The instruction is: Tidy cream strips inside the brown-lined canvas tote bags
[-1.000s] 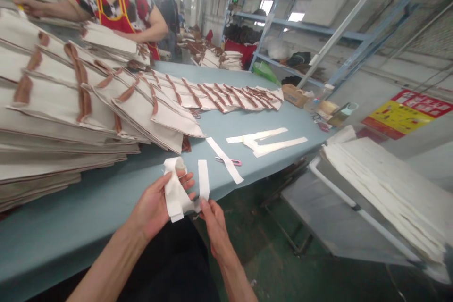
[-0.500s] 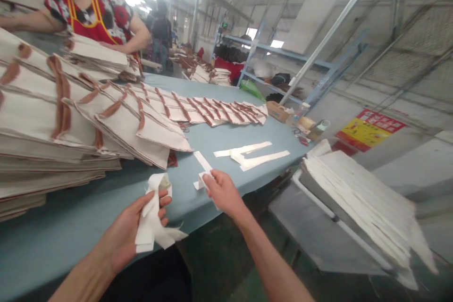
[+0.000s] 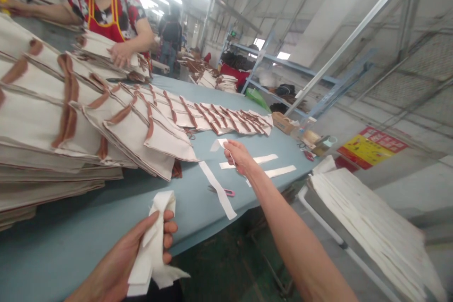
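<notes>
My left hand [image 3: 150, 240] is closed round a folded bunch of white fabric strips [image 3: 155, 231], low over the table's near edge. My right hand [image 3: 239, 155] reaches forward and pinches the end of one white fabric strip [image 3: 218, 144], part of it hidden behind the fingers. Flat on the blue-green table lie a long white strip [image 3: 216, 188] and more strips [image 3: 281, 171] beyond my right wrist. Small thread snips with a pink handle [image 3: 229, 193] lie partly under the long strip.
Stacks of cream fabric pieces with brown straps [image 3: 120, 122] fill the left and run along the table [image 3: 198, 86]. A co-worker's hand [image 3: 121, 54] rests on a pile at the back left. A cart with white sheets [image 3: 368, 217] stands right; a cardboard box [image 3: 282, 123] sits behind.
My right hand has moved forward and right with a strip, uncovering the long strip and the pink snips. My left hand still holds its bunch. The co-worker's arm has shifted.
</notes>
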Available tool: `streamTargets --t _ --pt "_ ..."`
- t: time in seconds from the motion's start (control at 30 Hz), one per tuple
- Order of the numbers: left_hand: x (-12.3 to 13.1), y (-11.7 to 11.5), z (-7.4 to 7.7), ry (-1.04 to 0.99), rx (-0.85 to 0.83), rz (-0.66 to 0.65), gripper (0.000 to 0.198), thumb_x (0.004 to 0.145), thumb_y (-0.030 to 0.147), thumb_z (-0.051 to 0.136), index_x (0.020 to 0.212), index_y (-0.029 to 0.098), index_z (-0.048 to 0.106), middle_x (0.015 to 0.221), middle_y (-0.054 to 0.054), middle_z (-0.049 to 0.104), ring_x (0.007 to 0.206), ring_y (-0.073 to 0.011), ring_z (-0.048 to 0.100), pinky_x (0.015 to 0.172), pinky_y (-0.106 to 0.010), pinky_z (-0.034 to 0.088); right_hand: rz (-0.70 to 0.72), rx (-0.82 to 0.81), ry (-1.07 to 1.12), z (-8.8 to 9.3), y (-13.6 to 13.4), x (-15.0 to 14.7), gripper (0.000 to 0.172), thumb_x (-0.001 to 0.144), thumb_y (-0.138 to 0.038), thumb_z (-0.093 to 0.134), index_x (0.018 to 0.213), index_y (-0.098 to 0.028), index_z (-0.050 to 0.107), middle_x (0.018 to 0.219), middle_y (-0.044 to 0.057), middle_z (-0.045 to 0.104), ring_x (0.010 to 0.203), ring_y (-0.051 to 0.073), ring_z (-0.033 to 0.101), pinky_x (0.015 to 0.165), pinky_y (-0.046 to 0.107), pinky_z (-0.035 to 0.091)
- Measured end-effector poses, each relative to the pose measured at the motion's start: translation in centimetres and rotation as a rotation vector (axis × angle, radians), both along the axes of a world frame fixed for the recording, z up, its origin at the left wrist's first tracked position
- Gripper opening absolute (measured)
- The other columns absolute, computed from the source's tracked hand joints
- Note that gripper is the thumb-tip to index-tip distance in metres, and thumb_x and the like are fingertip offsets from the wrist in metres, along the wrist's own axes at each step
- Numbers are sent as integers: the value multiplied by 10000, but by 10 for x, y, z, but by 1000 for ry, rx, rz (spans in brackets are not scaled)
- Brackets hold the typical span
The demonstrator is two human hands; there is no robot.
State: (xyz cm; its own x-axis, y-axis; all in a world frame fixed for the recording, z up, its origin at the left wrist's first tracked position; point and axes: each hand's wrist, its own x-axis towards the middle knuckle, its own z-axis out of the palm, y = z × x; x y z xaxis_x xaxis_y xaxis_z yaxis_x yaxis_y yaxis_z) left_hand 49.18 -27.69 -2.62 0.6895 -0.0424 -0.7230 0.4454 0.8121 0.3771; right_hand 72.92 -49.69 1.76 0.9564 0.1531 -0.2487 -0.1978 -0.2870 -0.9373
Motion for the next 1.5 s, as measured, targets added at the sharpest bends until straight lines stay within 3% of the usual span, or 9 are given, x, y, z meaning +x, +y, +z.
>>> streamTargets --t 0.27,0.5,0.83,1.0,1.1,1.2,1.3,1.37,1.5 --pt "6 2 -1 71 9 -64 159 953 158 631 1026 121 766 740 -86 715 472 -201 645 406 -331 608 27 -163 161 -55 -37 -25 256 1096 -374 719 1226 -153 709 1090 51 745 827 168 734 704 309 655" --pt "9 5 -14 72 25 -76 158 934 165 663 1044 125 769 764 -95 718 522 -234 674 440 -374 637 -1 -369 46 -81 -63 -49 267 1100 -391 710 1221 -153 715 1095 54 752 854 181 743 749 339 661" --pt "9 -5 7 109 139 -86 247 1051 137 509 1016 111 752 719 -78 721 437 -194 643 401 -327 621 48 -772 -227 -53 -68 -75 257 1095 -406 710 1186 -167 741 1195 79 764 1064 243 753 966 464 640" --pt "6 -4 -1 17 127 -81 213 1033 122 547 1083 102 753 746 -97 752 461 -219 701 433 -337 650 -58 -900 -328 -28 -73 -87 177 1097 -322 684 1132 -163 752 1193 92 778 1132 268 741 1049 504 585" --pt "1 -2 -3 -36 81 -47 242 1043 109 539 1175 75 740 799 -124 794 518 -234 759 497 -349 688 -72 -842 -409 -14 -66 -117 203 1084 -234 580 1160 -177 760 1227 129 802 1150 287 744 1055 463 544" --pt "-13 -2 8 -82 61 -16 287 1084 118 503 1239 31 729 966 -190 847 659 -252 827 626 -383 734 -2 -709 -467 -8 -45 -171 262 1068 -331 551 1146 -210 770 1113 92 836 992 260 776 914 369 567" --pt "-36 -1 27 -107 26 16 345 1132 159 456 1319 34 717 1130 -223 858 840 -278 870 753 -420 749 149 -489 -509 -14 -13 -235 277 1060 -396 557 1019 -231 775 812 17 796 695 189 742 683 274 549" --pt "-52 0 37 -104 0 47 382 1153 180 424 1389 61 699 1171 -214 861 889 -277 876 788 -417 745 200 -317 -570 -22 9 -272 232 1056 -340 570 971 -236 759 779 -5 774 669 160 732 643 235 536" --pt "-81 5 49 -104 -43 79 423 1166 217 414 1495 131 665 1218 -187 864 945 -264 874 844 -399 723 246 -210 -730 -36 42 -321 155 1016 -206 591 938 -227 724 726 -24 720 583 126 672 594 221 493"
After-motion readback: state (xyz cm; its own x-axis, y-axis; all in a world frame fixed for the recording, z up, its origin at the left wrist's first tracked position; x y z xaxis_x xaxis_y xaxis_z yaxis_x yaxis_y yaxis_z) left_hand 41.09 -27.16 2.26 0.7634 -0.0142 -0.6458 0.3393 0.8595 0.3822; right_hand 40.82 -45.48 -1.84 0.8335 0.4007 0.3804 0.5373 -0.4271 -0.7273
